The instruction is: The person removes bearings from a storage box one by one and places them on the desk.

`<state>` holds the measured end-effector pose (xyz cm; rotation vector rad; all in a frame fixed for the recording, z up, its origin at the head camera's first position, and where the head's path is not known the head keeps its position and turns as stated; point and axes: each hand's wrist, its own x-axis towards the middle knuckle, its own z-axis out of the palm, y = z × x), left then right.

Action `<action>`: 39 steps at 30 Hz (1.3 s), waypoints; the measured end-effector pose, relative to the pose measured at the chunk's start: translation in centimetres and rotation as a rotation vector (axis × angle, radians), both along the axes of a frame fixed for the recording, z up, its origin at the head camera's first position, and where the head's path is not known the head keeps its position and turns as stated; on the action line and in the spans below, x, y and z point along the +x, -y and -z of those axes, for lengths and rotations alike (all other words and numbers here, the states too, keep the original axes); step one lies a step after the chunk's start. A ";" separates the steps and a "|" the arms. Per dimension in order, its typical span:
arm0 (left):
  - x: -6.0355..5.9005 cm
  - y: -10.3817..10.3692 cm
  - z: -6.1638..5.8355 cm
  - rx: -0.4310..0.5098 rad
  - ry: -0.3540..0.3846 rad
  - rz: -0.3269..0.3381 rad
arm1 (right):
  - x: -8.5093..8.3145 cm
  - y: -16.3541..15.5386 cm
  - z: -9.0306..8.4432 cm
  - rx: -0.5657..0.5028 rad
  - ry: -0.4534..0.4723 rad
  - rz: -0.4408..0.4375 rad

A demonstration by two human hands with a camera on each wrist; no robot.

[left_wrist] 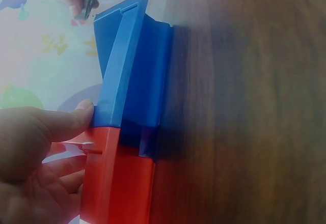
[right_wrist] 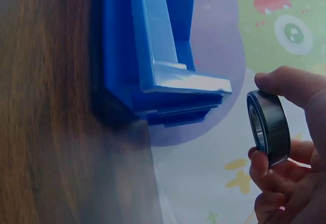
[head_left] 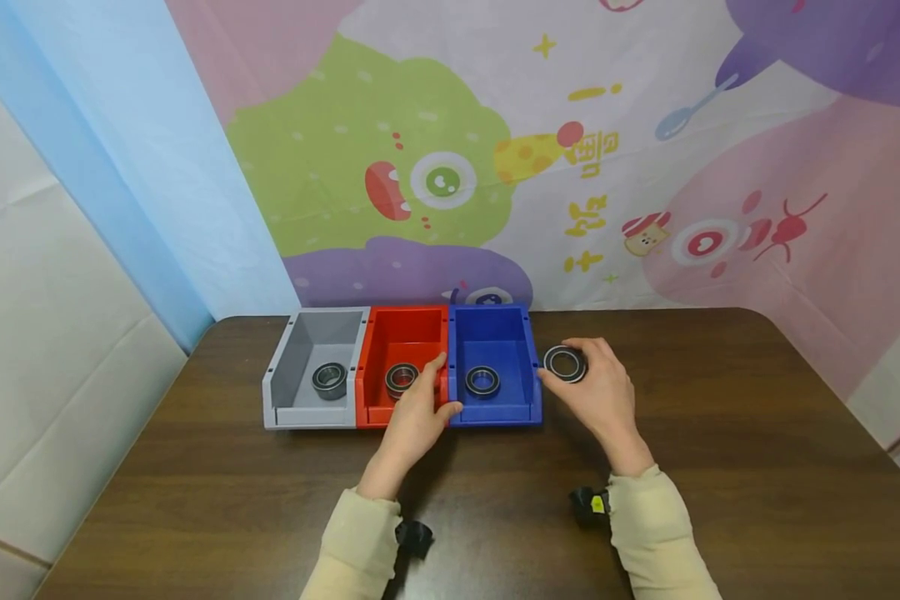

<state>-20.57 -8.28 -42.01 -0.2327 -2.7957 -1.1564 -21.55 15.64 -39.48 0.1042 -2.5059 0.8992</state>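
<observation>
The right hand (head_left: 603, 392) pinches a bearing (head_left: 566, 363) by its rim, just right of the blue bin (head_left: 495, 333); the left hand (head_left: 418, 408), fingers straight, braces the red bin (head_left: 405, 329) on the worktop (head_left: 720, 467), seemingly steadying the row.

Bearing ring (head_left: 566, 363) in right hand (head_left: 600, 395): polished metal, dark matt seal face; blue bin (head_left: 492, 333), red bin (head_left: 401, 333) and grey bin (head_left: 311, 342): smooth moulded plastic, slight sheen; table (head_left: 720, 467): dark wood-grain, satin; backdrop (head_left: 495, 150): printed, creased sheet; sleeves (head_left: 660, 533): matt cloth.
</observation>
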 end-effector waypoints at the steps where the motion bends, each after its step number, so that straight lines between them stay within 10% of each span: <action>1: 0.0 0.0 0.0 -0.002 -0.002 0.002 | 0.0 -0.1 0.0 0.011 0.016 0.004; 39: 0.0 0.1 0.1 0.000 -0.009 0.010 | 0.0 -2.9 0.1 0.303 0.549 -0.275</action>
